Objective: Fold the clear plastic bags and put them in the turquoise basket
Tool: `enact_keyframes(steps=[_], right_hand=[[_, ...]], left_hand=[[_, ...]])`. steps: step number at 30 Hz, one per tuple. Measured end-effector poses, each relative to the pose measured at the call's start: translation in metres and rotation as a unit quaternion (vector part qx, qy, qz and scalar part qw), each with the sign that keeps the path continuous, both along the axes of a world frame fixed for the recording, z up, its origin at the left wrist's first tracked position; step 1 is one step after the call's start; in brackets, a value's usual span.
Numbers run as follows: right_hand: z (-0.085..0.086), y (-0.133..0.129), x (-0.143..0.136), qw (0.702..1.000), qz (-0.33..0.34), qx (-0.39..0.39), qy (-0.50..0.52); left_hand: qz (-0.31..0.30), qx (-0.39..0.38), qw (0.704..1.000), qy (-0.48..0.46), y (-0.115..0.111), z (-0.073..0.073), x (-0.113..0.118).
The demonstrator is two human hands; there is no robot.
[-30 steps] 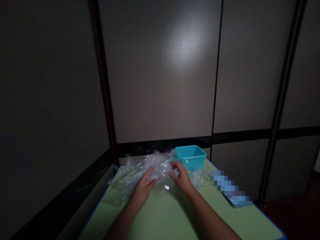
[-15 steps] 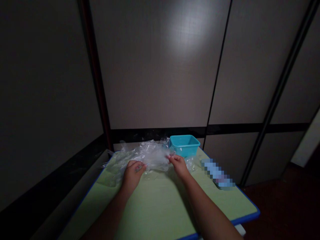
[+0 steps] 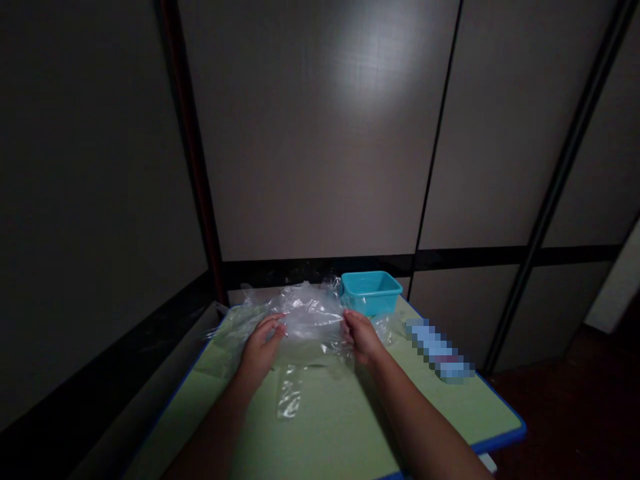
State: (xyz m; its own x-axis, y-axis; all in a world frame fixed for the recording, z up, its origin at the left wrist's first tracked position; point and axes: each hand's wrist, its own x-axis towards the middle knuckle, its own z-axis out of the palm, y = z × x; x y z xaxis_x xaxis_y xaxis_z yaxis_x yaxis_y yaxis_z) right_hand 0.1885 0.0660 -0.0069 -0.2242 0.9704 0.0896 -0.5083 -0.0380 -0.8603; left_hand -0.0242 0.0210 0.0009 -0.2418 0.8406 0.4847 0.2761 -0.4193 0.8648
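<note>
A clear plastic bag (image 3: 313, 321) lies spread between the two hands, just above or on the far half of the table (image 3: 330, 420); the film is too thin to tell which. The right hand (image 3: 364, 339) pinches its right side, thumb and fingers closed on the film. The left hand (image 3: 261, 348) is at the opposite side, fingers curved and touching the plastic; whether they close on it, I cannot tell. Having a hand at each side probably keeps such limp film from folding in on itself. A narrow plastic strip (image 3: 290, 393) reaches from below it towards the person; whether it is part of the bag is unclear.

More crumpled film (image 3: 233, 333) lies by the left hand, towards the table's left edge. A blue box (image 3: 373, 303), upright with its mouth up, stands at the far right corner, perhaps there to be out of the hands' way. A pixelated thing (image 3: 440, 352) lies along the right edge.

The cabinet (image 3: 320, 167) rises close behind the table, so reach forward looks limited. Green tabletop shows between the forearms, giving the hands room to draw nearer; the blue rim marks where it ends.
</note>
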Motion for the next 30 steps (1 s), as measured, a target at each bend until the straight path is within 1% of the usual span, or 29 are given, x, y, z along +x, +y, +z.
enact_keyframes(steps=[1, 2, 4, 6, 7, 8, 10, 12, 14, 15, 17, 19, 22, 25, 27, 28, 30], right_hand=[[0.0, 0.0, 0.001, 1.0, 0.006, 0.0, -0.007], [0.0, 0.002, 0.002, 1.0, 0.007, 0.0, -0.011], [-0.002, 0.005, 0.003, 1.0, -0.019, -0.001, -0.012], [-0.003, 0.008, 0.005, 0.999, -0.036, -0.019, -0.029], [-0.003, 0.008, 0.006, 0.998, -0.026, -0.035, -0.048], [-0.002, 0.009, 0.007, 0.996, -0.002, -0.052, -0.071], [-0.001, 0.007, 0.009, 0.988, 0.073, -0.079, -0.114], [0.001, 0.003, 0.01, 0.976, 0.139, -0.088, -0.146], [0.0, 0.0, 0.009, 0.965, 0.179, -0.061, -0.184], [-0.001, -0.001, 0.008, 0.961, 0.18, -0.027, -0.21], [-0.005, -0.001, 0.005, 0.953, 0.15, 0.052, -0.259], [-0.011, 0.001, 0.003, 0.946, 0.1, 0.103, -0.292], [-0.018, 0.007, 0.003, 0.936, 0.028, 0.125, -0.328], [-0.022, 0.014, 0.009, 0.91, -0.054, 0.146, -0.384], [-0.023, 0.017, 0.012, 0.887, -0.094, 0.162, -0.421], [-0.022, 0.017, 0.012, 0.877, -0.106, 0.17, -0.437], [-0.022, 0.017, 0.012, 0.858, -0.119, 0.185, -0.463]], left_hand=[[-0.028, -0.036, 0.997, -0.055, -0.001, 0.002, -0.003], [-0.066, -0.08, 0.989, -0.107, -0.003, 0.003, -0.004], [-0.146, -0.166, 0.96, -0.173, -0.007, 0.003, -0.005], [-0.211, -0.229, 0.934, -0.176, -0.012, 0.002, -0.003], [-0.236, -0.253, 0.925, -0.16, -0.014, 0.001, -0.001], [-0.252, -0.272, 0.918, -0.14, -0.016, 0.0, 0.0], [-0.263, -0.299, 0.911, -0.107, -0.017, -0.002, 0.001], [-0.253, -0.306, 0.912, -0.098, -0.017, -0.002, 0.001], [-0.237, -0.306, 0.916, -0.104, -0.017, -0.002, 0.0], [-0.237, -0.309, 0.915, -0.103, -0.017, -0.002, -0.001], [-0.249, -0.32, 0.91, -0.091, -0.018, -0.002, -0.002], [-0.269, -0.334, 0.901, -0.074, -0.018, -0.003, -0.002], [-0.277, -0.341, 0.896, -0.066, -0.018, -0.003, -0.003], [-0.278, -0.328, 0.9, -0.073, -0.019, 0.003, -0.005], [-0.29, -0.314, 0.898, -0.104, -0.022, 0.009, -0.006], [-0.303, -0.31, 0.891, -0.136, -0.023, 0.012, -0.005], [-0.334, -0.309, 0.863, -0.219, -0.027, 0.017, -0.001]])
